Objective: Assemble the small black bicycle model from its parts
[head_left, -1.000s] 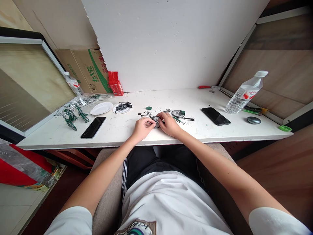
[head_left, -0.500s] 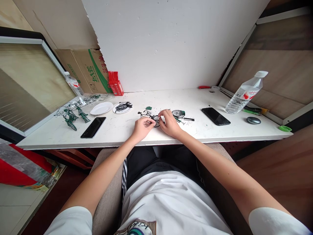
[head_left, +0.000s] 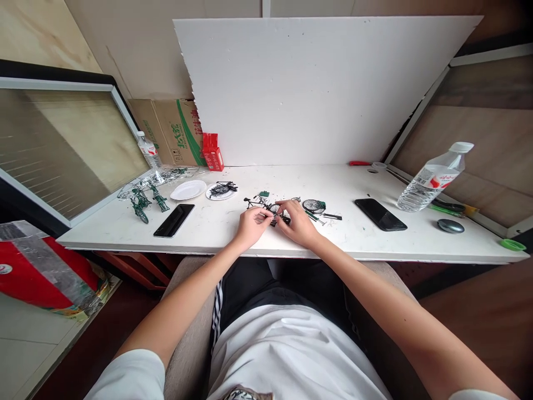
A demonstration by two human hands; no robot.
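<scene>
A small black model bicycle (head_left: 255, 204), partly built, is between my hands near the front of the white table, its saddle end to the left. My left hand (head_left: 252, 226) is closed on it, thumb and forefinger pinched beside the spoked wheel. My right hand (head_left: 298, 223) closes on the same model from the other side and hides part of it. Any tiny part between the fingertips is too small to make out. Right of my right hand lie a loose spoked wheel (head_left: 313, 206) with a green piece and thin bar-shaped parts (head_left: 332, 216). A small green piece (head_left: 264, 194) lies behind the bicycle.
At left are a black phone (head_left: 174, 220), a white plate (head_left: 188, 190), another plate (head_left: 230, 195) holding black parts, and green models (head_left: 140, 203). On the right are another phone (head_left: 380, 214), a water bottle (head_left: 433, 178) and a mouse (head_left: 450, 226). A white board (head_left: 325, 89) stands behind.
The camera view has tilted up and shifted left, so everything sits lower and further right. My hands stay at the model bicycle, with only slight finger movement.
</scene>
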